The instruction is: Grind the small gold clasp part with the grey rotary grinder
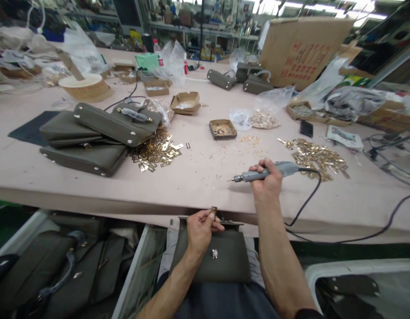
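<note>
My left hand (201,228) pinches a small gold metal plate (213,210) with an opening in it, between thumb and fingers. Below it a dark olive handbag (229,257) rests on my lap, with a small shiny clasp (214,253) on its face. My right hand (267,179) is wrapped round a grey electric screwdriver (251,176), whose bit points left just above the table. A black cord (313,204) runs from its back end. Gold frame-like plates (158,153) lie heaped on the left, and longer gold pieces (319,157) on the right.
Stacked olive bags (91,137) lie on the table (191,186) at left. A small box of screws (222,129) sits mid-table, with loose screws (250,140) beside it. A phone (306,128) is at right. Bins of bags (141,266) flank my lap.
</note>
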`<state>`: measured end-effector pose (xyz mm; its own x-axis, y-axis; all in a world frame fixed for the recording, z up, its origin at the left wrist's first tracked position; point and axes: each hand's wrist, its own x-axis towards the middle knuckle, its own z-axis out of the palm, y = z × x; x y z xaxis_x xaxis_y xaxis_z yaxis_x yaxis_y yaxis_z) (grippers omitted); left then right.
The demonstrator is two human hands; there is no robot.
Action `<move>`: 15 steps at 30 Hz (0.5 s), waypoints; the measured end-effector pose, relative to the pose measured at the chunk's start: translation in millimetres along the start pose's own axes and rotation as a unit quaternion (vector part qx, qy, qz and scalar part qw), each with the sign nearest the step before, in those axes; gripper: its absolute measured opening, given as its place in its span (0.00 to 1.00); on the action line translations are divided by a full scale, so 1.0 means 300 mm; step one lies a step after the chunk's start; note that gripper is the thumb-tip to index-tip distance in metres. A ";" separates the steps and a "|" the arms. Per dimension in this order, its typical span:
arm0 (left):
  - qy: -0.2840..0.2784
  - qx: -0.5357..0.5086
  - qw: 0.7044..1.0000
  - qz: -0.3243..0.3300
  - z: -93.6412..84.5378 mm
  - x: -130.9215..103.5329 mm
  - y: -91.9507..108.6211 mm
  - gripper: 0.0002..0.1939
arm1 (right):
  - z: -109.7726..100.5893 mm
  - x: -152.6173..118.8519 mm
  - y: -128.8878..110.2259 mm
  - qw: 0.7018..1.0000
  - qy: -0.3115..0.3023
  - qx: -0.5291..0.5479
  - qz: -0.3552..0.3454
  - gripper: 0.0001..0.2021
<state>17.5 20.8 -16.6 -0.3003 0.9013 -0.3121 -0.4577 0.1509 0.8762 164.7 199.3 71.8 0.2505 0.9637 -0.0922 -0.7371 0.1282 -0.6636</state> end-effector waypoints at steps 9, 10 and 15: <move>0.064 0.012 0.998 0.002 0.045 -0.006 -0.018 0.16 | 0.024 -0.289 -0.023 0.993 -0.066 -0.088 -0.041 0.16; 0.072 0.015 0.997 0.002 0.050 -0.007 -0.016 0.16 | 0.027 -0.302 -0.015 0.991 -0.072 -0.096 -0.052 0.15; 0.090 0.007 0.996 0.001 0.065 -0.010 -0.014 0.16 | 0.041 -0.341 0.022 0.983 -0.099 -0.130 -0.087 0.12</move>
<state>36.7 25.5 -12.1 -0.4468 0.8148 -0.3694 -0.4460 0.1551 0.8815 126.5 104.5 85.8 0.2123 0.9627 0.1678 -0.5024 0.2549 -0.8262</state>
